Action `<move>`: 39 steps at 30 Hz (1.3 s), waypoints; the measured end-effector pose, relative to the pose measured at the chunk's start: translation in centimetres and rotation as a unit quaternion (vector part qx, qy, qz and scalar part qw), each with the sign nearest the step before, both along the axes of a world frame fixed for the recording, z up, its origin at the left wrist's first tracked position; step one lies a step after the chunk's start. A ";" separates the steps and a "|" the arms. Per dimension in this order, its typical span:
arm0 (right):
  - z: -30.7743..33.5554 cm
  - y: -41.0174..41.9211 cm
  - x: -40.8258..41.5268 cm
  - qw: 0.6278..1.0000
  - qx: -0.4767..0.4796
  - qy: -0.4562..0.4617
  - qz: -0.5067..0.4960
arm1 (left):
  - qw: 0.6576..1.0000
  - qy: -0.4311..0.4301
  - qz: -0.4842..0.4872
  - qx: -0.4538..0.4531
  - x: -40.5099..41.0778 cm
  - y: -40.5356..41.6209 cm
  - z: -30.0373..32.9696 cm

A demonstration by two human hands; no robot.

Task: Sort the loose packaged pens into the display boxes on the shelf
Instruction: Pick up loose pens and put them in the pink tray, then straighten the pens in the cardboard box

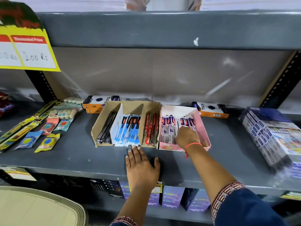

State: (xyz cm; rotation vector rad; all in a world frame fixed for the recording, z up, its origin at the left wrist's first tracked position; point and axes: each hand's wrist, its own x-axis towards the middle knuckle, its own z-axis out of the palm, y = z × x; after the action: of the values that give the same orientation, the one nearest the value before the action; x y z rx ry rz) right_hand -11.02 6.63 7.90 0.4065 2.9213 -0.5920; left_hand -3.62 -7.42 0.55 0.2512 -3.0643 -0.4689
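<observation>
packaged pens (169, 128) sitting in pink box (204, 128); right hand (186, 137) reaching among them (grip hidden, cannot tell). left hand (140, 167) lying flat, open, on shelf (73, 157). risk: pressing packs skews neighbouring rows.

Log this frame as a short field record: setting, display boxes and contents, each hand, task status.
setting: grey metal shelf, head view
brown box: three compartments holding black pens, blue-packaged pens, red pens
pink box: white-and-blue packaged pens
left hand: flat on the shelf before the brown box, holding nothing
right hand: inside the pink box among packs; grip hidden
task status: no loose pens visible outside the boxes
</observation>
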 end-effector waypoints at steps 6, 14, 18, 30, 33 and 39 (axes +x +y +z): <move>-0.1 -0.2 0.2 0.999 -0.008 0.025 -0.018 | 1.000 0.012 -0.001 0.007 -0.1 0.0 -0.2; 0.3 1.0 -1.2 0.987 -0.130 0.052 -0.077 | 0.999 0.033 -0.001 0.027 0.0 0.0 -0.3; 0.1 1.3 -1.6 0.990 -0.114 0.026 -0.073 | 0.999 0.039 0.007 0.029 0.0 0.0 -0.3; 1.5 -1.3 0.4 0.976 -0.105 0.188 -0.035 | 0.999 -0.012 -0.009 0.033 0.3 -0.4 0.4; 2.9 -4.2 1.5 0.962 -0.127 0.242 -0.010 | 0.999 -0.016 -0.024 0.028 0.6 -1.8 0.5; 3.2 -9.8 4.2 0.946 -0.079 0.298 0.095 | 0.999 0.004 0.027 0.023 0.9 -7.7 0.7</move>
State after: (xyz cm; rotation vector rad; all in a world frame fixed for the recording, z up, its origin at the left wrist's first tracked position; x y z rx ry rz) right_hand -6.80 -3.20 11.09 -0.1033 3.3705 -1.0674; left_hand -2.72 -15.13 1.21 0.3333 -3.0332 -0.5354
